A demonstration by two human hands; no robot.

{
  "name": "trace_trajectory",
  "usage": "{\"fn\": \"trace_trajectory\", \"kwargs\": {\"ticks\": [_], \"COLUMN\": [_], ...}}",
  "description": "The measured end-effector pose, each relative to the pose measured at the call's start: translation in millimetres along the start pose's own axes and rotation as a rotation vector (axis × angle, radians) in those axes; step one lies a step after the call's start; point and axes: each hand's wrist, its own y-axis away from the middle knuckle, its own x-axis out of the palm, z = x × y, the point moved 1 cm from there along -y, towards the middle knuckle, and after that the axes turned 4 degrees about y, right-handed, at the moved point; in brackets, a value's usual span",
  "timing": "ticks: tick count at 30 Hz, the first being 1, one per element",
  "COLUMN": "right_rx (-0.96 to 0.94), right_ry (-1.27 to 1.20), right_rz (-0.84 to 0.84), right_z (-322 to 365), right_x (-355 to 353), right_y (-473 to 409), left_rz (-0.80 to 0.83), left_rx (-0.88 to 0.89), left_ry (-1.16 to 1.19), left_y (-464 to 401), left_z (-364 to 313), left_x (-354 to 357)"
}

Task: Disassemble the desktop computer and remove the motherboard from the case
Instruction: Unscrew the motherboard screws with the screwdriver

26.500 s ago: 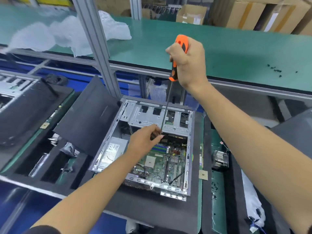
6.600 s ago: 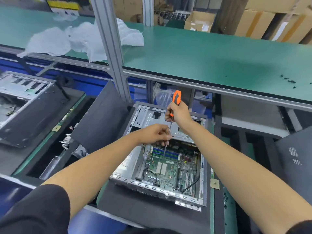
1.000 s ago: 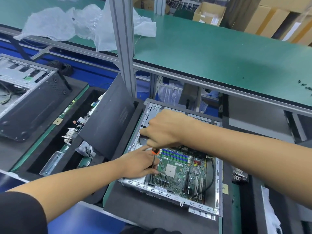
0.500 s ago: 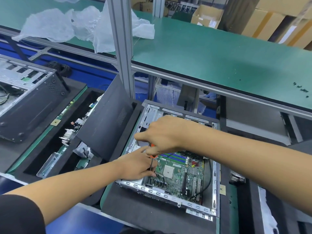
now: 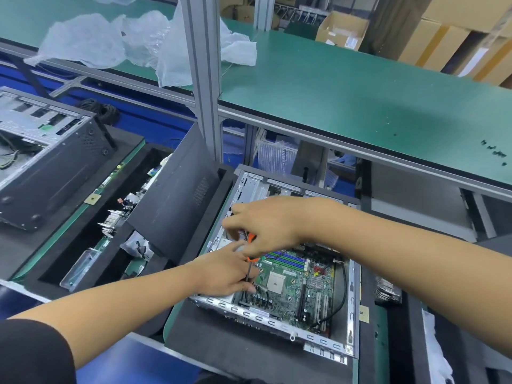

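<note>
right hand (image 5: 273,228) seemingly gripping orange-handled screwdriver (image 5: 250,252), green motherboard (image 5: 296,284)

Most of the screwdriver (image 5: 250,261) is hidden by the right hand (image 5: 273,225); its tip is covered by the left hand (image 5: 225,271). The second case (image 5: 41,151) is cut off at the left edge.

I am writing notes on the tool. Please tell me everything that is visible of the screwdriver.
The screwdriver shows only in part: bits of an orange handle with black, and a thin dark shaft. It stands nearly upright, its tip down by the near-left corner of the green motherboard. The right hand covers the handle from above; the left hand rests against the shaft.
</note>
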Motion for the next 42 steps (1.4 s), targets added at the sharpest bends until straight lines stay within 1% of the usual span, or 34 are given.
{"fn": "trace_trajectory", "kwargs": {"ticks": [1, 2, 3, 5, 7, 11, 13, 15, 16, 18, 20, 21, 24, 25, 26, 28, 30, 33, 35, 37, 38, 39, 42], "right_rx": [0.049, 0.070, 0.067, 0.027, -0.008, -0.076, -0.105, -0.100, -0.088, -0.038, 0.015, 0.020, -0.018, -0.041, -0.060, -0.097, -0.121, -0.107, -0.062, -0.015, -0.007, -0.009, -0.035], "right_ry": [0.174, 0.285, 0.330, 0.301, 0.229, -0.021, -0.080, -0.071, -0.034, 0.149, 0.339, 0.378, 0.289, 0.239, 0.176, -0.002, -0.100, -0.082, 0.052, 0.272, 0.318, 0.312, 0.171], "right_rz": [-0.040, -0.071, -0.084, -0.087, -0.067, -0.014, 0.021, 0.029, 0.006, -0.070, -0.133, -0.140, -0.121, -0.109, -0.091, -0.053, -0.031, -0.026, -0.067, -0.135, -0.147, -0.142, -0.075], "right_z": [1.4, 3.6, 5.4, 7.1, 4.9, 1.8, 1.3, 2.4, 2.3, 3.2, 5.9, 7.1, 6.5, 6.2, 5.6, 3.4, 0.4, -3.8, -5.8, -6.1, -5.7, -5.5, -8.0], "right_x": [0.7, 1.3, 2.0, 1.1, -2.8, -3.4, -0.9, 0.4, 0.6, 1.3, 1.4, 1.3, -0.3, -1.7, -2.2, -1.3, 0.1, 0.8, 1.8, 1.5, 1.6, 1.7, -0.3], "right_y": [-1.0, -1.3, -2.1, -2.5, -2.8, -1.7, -0.3, -0.6, -1.4, -4.0, -5.8, -6.4, -6.4, -6.4, -6.2, -5.2, -2.6, -0.9, -0.6, 0.7, 1.2, 1.6, 0.9], "left_rz": [0.014, 0.009, -0.027, -0.094, -0.115, -0.051, -0.018, -0.010, -0.017, -0.076, -0.153, -0.159, -0.137, -0.115, -0.082, 0.038, 0.065, -0.008, -0.099, -0.052, -0.029, -0.025, -0.016], "left_rx": [-0.016, -0.014, 0.008, 0.060, 0.079, 0.047, 0.030, 0.026, 0.031, 0.071, 0.120, 0.122, 0.121, 0.114, 0.085, -0.025, -0.064, -0.028, 0.059, 0.090, 0.093, 0.107, 0.093], "left_ry": [0.042, 0.052, 0.016, -0.079, -0.078, 0.033, 0.017, -0.034, -0.043, -0.082, -0.168, -0.188, -0.250, -0.233, -0.158, 0.005, 0.040, 0.033, -0.123, -0.260, -0.273, -0.263, -0.217], "left_y": [0.5, 0.7, 0.4, 0.7, 1.4, 1.1, 1.2, 0.5, 0.3, 0.6, 2.1, 2.8, 1.7, 1.5, 1.3, 1.1, 0.8, -1.3, -2.4, -2.4, -2.7, -3.4, -3.1], "left_z": [-0.1, -1.0, -1.9, -4.3, -5.4, -5.3, -3.4, -2.4, -2.3, -2.7, -6.2, -7.9, -9.6, -8.4, -6.9, -3.3, 0.1, 3.9, 5.1, 0.9, 0.0, -0.1, -0.1], "left_x": [-0.2, -0.6, -1.1, -4.1, -6.8, -5.9, -3.4, -1.2, -1.6, -5.0, -9.3, -12.2, -14.7, -12.0, -9.1, -4.8, 2.0, 3.6, 2.9, -3.7, -6.5, -7.4, -5.2]}}
